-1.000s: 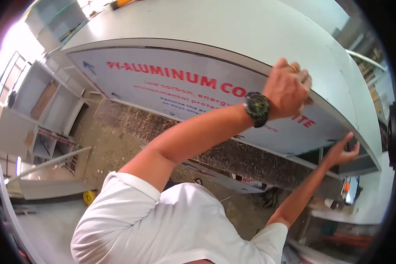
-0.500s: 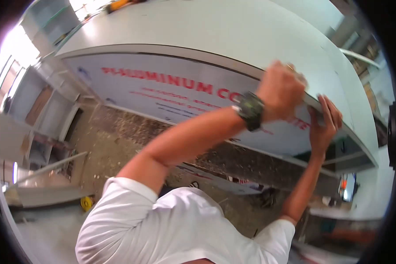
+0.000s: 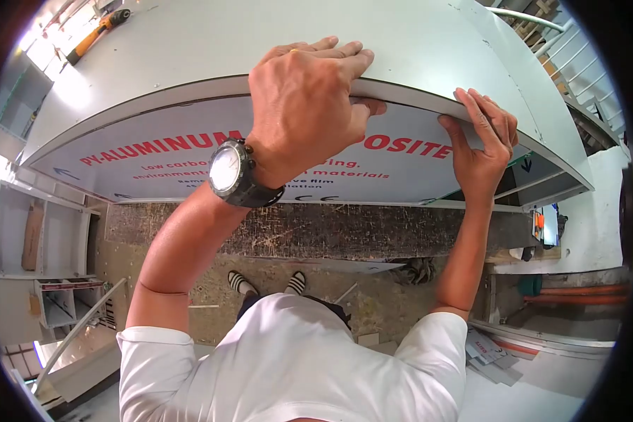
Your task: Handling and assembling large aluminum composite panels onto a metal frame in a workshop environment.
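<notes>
A large white cabinet (image 3: 429, 49) lies in front of me, its long front edge running across the view. Set in its front is a film-covered panel (image 3: 190, 165) with red and blue print. My left hand (image 3: 306, 95), with a watch (image 3: 231, 169) at the wrist, grips the edge near the middle, fingers stretched over the top and thumb underneath. Farther right, my right hand (image 3: 482, 137) grips the same edge, fingertips on top and thumb against the underside. A dark opening (image 3: 531, 176) shows beside the panel's right end.
On the cabinet's far left lies a yellow and black power drill (image 3: 98, 36). The cabinet rests on a worn dark bench (image 3: 295, 228). White shelving units (image 3: 60, 232) stand at the left; orange pipes (image 3: 577, 294) and panel offcuts (image 3: 496, 355) lie at the right.
My left hand has moved left along the edge, away from my right hand, and its fingers have gone from curled to stretched over the top. The view has swung round too.
</notes>
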The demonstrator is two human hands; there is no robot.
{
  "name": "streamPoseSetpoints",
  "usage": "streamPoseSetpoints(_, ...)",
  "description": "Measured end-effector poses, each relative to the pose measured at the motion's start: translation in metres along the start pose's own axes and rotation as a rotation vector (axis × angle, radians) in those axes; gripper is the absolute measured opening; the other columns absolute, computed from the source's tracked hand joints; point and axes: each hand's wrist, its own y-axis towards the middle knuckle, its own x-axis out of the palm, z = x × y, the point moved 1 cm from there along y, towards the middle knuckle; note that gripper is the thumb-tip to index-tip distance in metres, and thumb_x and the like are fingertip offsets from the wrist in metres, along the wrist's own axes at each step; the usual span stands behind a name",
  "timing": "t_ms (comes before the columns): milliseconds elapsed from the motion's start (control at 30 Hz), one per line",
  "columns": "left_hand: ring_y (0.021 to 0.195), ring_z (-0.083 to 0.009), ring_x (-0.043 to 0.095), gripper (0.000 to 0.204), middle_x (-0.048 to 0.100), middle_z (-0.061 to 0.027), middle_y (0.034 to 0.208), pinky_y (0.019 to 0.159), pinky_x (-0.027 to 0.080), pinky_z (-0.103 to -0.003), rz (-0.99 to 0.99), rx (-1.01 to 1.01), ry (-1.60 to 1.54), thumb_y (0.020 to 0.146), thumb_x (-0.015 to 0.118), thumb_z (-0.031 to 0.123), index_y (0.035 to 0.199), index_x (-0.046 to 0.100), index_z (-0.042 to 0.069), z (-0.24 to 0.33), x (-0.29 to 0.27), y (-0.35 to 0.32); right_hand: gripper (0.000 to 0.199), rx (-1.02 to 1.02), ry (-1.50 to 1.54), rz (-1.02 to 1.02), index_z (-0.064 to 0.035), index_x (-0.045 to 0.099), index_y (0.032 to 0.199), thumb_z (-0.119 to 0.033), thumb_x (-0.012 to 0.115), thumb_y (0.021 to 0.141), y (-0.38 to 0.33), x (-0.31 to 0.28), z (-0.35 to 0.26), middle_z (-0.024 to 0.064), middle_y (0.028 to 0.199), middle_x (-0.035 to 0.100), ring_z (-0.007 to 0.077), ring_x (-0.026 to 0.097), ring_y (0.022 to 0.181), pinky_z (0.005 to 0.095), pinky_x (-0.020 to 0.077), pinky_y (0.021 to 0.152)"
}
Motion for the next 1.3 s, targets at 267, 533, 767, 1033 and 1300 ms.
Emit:
streamPoseSetpoints(267,0.116,-0.0161,0.073,0.044,0.079,0.0004,0.118,0.086,0.058,-0.031,0.075,0.047,0.089,0.077,0.088,0.039,0.115,0.081,0.018,-0.002,0.005,-0.003,0.050,-0.033,-0.053,-0.013,-0.0240,0.078,0.126,-0.021,0.090,0.077,-0.002,-0.004,-0.003,-0.0075,0.124,0.073,0.0161,0.061,0.115,0.0366,0.0408,0.105)
streamPoseSetpoints(533,0.098,-0.0118,0.077,0.038,0.080,0.0082,0.114,0.070,0.056,-0.025,-0.084,-0.036,0.164,0.080,0.085,0.045,0.108,0.082,0.020,0.002,-0.009,0.001,0.055,-0.099,-0.117,-0.081,-0.0246,0.076,0.128,-0.023,0.092,0.076,0.010,0.002,-0.044,-0.0063,0.126,0.072,0.0150,0.063,0.116,0.0361,0.0412,0.107)
streamPoseSetpoints(767,0.128,-0.0202,0.064,0.051,0.072,0.0011,0.134,0.105,0.046,-0.046,0.223,0.108,0.121,0.080,0.083,0.042,0.125,0.074,0.020,-0.009,-0.009,-0.046,0.058,-0.147,0.007,-0.078,-0.0222,0.073,0.134,-0.021,0.090,0.078,0.012,0.015,-0.039,-0.0017,0.130,0.072,0.0175,0.066,0.116,0.0356,0.0471,0.104)
streamPoseSetpoints(1033,0.150,-0.0386,0.042,0.072,0.051,-0.0146,0.158,0.122,0.024,-0.062,0.505,-0.080,0.072,0.084,0.073,0.053,0.141,0.061,0.011,-0.054,-0.025,-0.124,0.056,-0.225,-0.037,-0.099,-0.0121,0.068,0.140,-0.017,0.085,0.087,0.007,0.027,-0.017,0.0033,0.139,0.068,0.0219,0.065,0.123,0.0374,0.0488,0.109)
streamPoseSetpoints(1300,0.133,-0.0386,0.054,0.072,0.069,-0.0155,0.126,0.118,0.027,-0.059,0.535,-0.094,0.188,0.070,0.081,0.061,0.113,0.071,0.004,-0.133,-0.092,-0.066,0.055,-0.204,-0.080,-0.112,-0.0122,0.066,0.143,-0.020,0.083,0.091,0.007,0.021,-0.029,0.0048,0.137,0.069,0.0253,0.065,0.124,0.0400,0.0493,0.110)
